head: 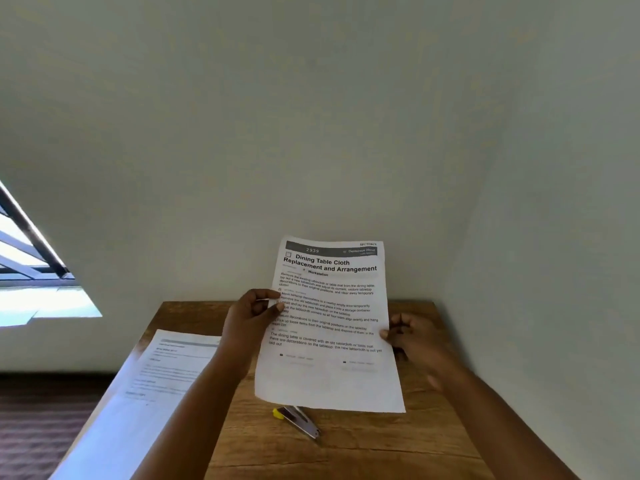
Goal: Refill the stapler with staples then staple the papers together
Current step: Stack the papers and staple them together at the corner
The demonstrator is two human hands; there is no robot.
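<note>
Matt printed paper (329, 327); wood-grain table (381, 445) (smooth); shiny metal stapler (299, 421).

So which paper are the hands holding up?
The sheet titled Dining Table Cloth, pinched by the left hand and right hand. The other paper lies flat at the table's left edge.

A wooden surface (398, 445) stands in a corner of pale walls (311, 116), a window (31, 271) (brightly lit) at left.
</note>
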